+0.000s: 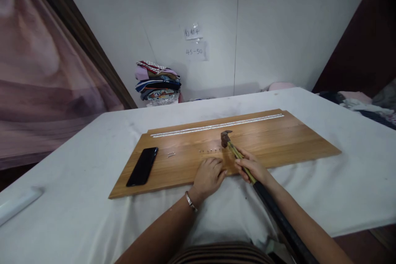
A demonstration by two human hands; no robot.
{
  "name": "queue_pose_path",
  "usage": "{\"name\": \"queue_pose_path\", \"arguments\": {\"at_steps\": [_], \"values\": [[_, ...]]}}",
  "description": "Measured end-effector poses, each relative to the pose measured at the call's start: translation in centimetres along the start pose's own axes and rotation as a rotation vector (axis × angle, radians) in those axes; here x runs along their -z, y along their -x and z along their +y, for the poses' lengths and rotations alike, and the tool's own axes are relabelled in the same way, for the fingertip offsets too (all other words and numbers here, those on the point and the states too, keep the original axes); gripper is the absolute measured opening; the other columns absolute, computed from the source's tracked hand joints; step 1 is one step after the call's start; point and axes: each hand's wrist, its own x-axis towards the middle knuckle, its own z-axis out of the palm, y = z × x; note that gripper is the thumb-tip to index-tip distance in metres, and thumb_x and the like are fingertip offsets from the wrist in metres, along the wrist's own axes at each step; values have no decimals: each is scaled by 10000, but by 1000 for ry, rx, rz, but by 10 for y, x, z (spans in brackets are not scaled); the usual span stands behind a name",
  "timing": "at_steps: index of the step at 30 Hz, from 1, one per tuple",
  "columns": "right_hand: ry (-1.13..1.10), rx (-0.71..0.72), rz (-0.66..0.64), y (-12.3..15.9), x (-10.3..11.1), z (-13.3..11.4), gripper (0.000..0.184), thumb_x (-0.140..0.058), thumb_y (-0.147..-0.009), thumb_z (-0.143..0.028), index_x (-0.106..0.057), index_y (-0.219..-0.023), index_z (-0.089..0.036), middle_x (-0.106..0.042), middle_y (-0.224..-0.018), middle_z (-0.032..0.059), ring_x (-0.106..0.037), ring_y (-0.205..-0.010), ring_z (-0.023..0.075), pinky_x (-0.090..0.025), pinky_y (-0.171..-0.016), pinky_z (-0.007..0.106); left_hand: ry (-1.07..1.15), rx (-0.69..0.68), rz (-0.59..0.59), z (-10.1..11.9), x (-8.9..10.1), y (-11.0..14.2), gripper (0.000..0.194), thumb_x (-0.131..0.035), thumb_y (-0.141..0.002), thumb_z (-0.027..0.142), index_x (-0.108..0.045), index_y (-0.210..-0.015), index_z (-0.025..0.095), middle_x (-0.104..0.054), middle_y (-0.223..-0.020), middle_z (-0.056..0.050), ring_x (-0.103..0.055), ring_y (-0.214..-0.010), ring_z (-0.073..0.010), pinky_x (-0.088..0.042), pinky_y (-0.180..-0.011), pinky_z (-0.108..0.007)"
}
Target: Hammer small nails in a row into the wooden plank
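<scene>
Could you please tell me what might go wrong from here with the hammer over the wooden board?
The left hand rests close to the hammer and the row of small nails, so a stray blow could catch its fingers. The loose thin metal pieces lie unsecured on the board and might roll or scatter if it shakes. The phone lies on the same board and may slide if it is jolted.

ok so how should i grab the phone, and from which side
Probably best with the left hand, from above and over its near end, pinching both long edges around the middle. The phone lies flat on the board, long and slim, and that approach avoids the loose nails on its right.
</scene>
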Motion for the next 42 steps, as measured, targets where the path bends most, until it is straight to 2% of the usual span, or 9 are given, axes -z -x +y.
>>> {"name": "queue_pose_path", "arguments": {"at_steps": [14, 23, 42], "values": [[-11, 15, 2, 1, 3, 3, 762, -643, -752, -300, -358, -1438, -127, -536, -533, -102, -392, -258, 55, -308, -244, 158, 13, 15, -40, 1, 1, 0, 201, -505, -927, 302, -634, -1015, 176, -667, -1094, -88, -572, -1021, -243, -458, -887, -414], [12, -24, 26, -1, 2, 2, 836, -650, -732, -310, -302, -1468, -119, -528, -517, -111, -384, -260, 58, -321, -240, 156, 10, 11, -28, 2, 2, -1, 190, -508, -925, 298, -636, -999, 178, -670, -1074, -79, -566, -1008, -246, -446, -883, -410], [-2, -33, 15, 1, 6, 4, 791, -649, -768, -314, -316, -1464, -143, -540, -527, -91, -389, -265, 55, -312, -252, 152, 26, 26, -57, 2, 2, 0, 194, -505, -927, 299, -629, -1020, 183, -655, -1093, -82, -555, -1032, -239, -433, -905, -408]]}}
